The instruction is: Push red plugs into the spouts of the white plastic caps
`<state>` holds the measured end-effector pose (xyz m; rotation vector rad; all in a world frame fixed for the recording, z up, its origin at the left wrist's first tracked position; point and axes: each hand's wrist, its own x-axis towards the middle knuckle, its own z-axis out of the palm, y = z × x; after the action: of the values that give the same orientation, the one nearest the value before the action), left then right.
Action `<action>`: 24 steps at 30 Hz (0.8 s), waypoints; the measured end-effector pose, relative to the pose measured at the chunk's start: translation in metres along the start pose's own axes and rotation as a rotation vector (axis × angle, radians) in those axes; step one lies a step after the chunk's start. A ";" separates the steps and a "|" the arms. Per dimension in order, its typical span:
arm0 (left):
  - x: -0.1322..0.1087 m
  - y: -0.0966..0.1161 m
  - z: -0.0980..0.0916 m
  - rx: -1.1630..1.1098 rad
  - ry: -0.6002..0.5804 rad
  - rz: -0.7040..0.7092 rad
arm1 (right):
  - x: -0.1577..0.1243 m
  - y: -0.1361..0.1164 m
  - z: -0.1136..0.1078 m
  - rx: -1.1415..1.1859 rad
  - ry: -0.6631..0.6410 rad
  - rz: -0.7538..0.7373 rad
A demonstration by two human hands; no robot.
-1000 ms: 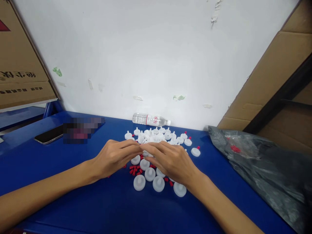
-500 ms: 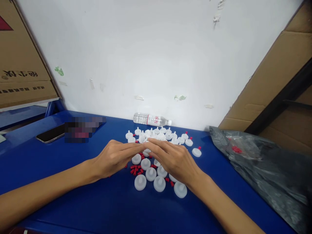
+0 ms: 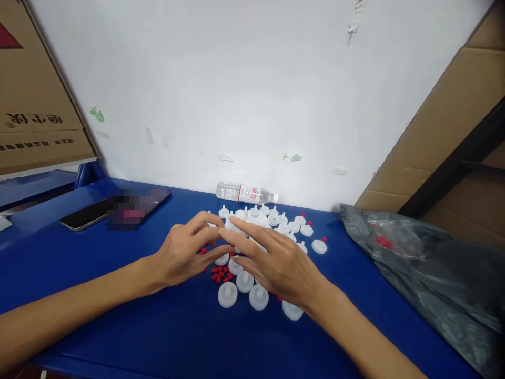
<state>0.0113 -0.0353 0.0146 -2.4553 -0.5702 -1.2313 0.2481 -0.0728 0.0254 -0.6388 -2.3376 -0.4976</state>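
Observation:
Many white round plastic caps with spouts (image 3: 228, 295) lie in a loose pile on the blue table (image 3: 165, 326). Small red tips (image 3: 221, 275) are scattered among them. Over the left part of the pile is my left hand (image 3: 183, 250), its fingers bent and apart. My right hand (image 3: 278, 258) reaches across from the right with fingers spread, covering several caps. The fingertips of both hands come close together above the pile; whether they touch I cannot tell. Nothing shows in either hand.
A clear bottle (image 3: 232, 191) lies against the white wall behind the pile. On the left are a phone (image 3: 84, 215) and a second, partly blurred device (image 3: 158, 201). A grey plastic bag (image 3: 418, 273) covers the right side, with a cardboard box (image 3: 418, 131) behind it.
My fingers have spread apart, where before both hands were flatter with the fingers together and overlapping at the tips. The caps on the table look much the same.

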 end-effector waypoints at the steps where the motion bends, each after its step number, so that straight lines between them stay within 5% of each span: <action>1: 0.000 0.000 0.000 -0.014 0.006 -0.008 | 0.001 -0.001 -0.001 0.004 0.003 -0.003; 17: 0.000 0.003 -0.004 -0.086 -0.012 -0.026 | 0.008 -0.009 -0.003 0.019 0.085 -0.025; 24: 0.002 0.003 -0.004 -0.085 -0.046 0.093 | 0.006 -0.010 0.003 0.004 0.067 -0.032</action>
<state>0.0114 -0.0395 0.0178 -2.5550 -0.4187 -1.1882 0.2371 -0.0773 0.0261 -0.5747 -2.2888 -0.5211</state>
